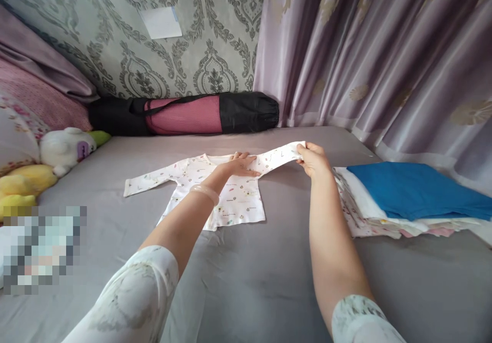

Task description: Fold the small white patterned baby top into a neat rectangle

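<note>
- The shirt (226,197), a small white long-sleeved one with little prints, lies flat on the grey bed (269,276). Its neck points away from us and its hem toward us, just left of the middle of our view.
- Our left hand (241,164) rests palm down on the shirt's shoulder. The fingers are stretched out and loosely apart, gripping nothing, and they press the cloth where the sleeve (279,157) joins the body.
- Our right hand (313,159) is pinched on the cuff end of that sleeve, thumb on top, and holds it a little off the bed.
- The sleeve runs as a drawn-out band between our two hands. Its long axis lies across our view, rising slightly toward the right.
- From our right hand, the shirt's body lies to the left, with our left hand in between. Our right hand is nearer the cuff and our left nearer the body.
- The other sleeve (148,180) lies spread flat to the left, and neither hand touches it.
- A pile of folded clothes (369,215) with a blue piece (415,189) on top sits just right of our right forearm, apart from the shirt.
- A rolled mat (184,113) lies along the wall, with soft toys (63,148) at the far left.
</note>
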### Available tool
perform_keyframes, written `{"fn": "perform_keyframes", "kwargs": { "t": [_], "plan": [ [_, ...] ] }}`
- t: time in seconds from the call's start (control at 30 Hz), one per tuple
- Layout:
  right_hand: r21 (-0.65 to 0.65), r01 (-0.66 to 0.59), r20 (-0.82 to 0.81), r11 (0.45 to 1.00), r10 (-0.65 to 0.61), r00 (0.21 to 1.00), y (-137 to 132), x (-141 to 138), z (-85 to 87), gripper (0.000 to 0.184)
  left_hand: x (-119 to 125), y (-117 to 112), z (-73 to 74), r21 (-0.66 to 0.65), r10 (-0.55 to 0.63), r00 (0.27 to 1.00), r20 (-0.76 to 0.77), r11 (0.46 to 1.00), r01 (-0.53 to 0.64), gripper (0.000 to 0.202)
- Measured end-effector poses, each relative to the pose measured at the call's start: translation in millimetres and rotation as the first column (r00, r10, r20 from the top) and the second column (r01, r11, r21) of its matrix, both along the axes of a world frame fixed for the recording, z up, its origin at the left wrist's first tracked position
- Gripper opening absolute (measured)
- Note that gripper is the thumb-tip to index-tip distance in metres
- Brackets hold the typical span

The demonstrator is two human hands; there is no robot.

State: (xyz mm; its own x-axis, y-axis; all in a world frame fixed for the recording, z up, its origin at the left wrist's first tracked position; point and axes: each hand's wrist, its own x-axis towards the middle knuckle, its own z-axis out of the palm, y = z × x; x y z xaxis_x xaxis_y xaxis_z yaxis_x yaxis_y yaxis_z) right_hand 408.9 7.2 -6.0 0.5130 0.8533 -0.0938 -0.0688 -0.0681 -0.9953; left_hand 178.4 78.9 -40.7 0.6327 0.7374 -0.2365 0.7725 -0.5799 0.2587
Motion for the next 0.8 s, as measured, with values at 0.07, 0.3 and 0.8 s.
{"fn": "perform_keyframes", "kwargs": {
  "t": [0.07, 0.3, 0.8],
  "plan": [
    [0.028, -0.039, -0.024, 0.999, 0.04, 0.999, 0.0, -8.6, 5.7, 0.007, 3.4, 5.8, 0.5, 0.001, 0.02, 1.0, -0.018, 1.0, -0.02, 0.1],
    [0.094, -0.118, -0.12, 0.989, 0.129, 0.984, 2.5, -48.7, 16.4, 0.005, 21.4, 19.9, 9.2, -0.08, 0.096, 0.987, -0.132, 0.991, -0.108, 0.112],
    [0.088, -0.149, -0.232, 0.985, 0.166, 0.959, 2.5, -85.6, 19.2, 0.005, -87.1, -50.8, 5.1, 0.082, 0.371, 0.89, 0.266, 0.911, -0.404, 0.066]
  ]
}}
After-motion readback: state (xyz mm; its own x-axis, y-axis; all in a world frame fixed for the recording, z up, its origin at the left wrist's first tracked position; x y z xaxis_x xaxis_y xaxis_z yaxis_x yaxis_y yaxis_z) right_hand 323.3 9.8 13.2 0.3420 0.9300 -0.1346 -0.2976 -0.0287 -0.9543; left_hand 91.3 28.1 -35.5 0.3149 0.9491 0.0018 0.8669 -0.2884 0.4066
